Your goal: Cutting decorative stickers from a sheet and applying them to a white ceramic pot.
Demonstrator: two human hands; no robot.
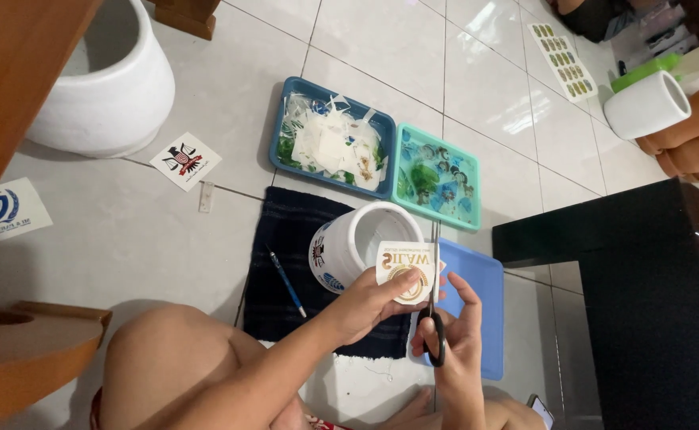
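My left hand (369, 306) pinches a white sticker sheet (407, 267) with a round gold-rimmed emblem. My right hand (454, 330) grips black-handled scissors (434, 318) whose blades point up along the sheet's right edge. Just behind the sheet a small white pot (357, 243) with stickers on its side lies tilted on a dark blue cloth (285, 263). A blue pen (287, 281) rests on that cloth to the left of my left hand.
A blue tray (279, 127) of white paper scraps and a teal tray (399, 179) of cut stickers sit beyond the cloth. A blue lid (481, 310) lies under my right hand. Large white pot (118, 87) far left, black table (644, 279) right, loose stickers (185, 160) on tiles.
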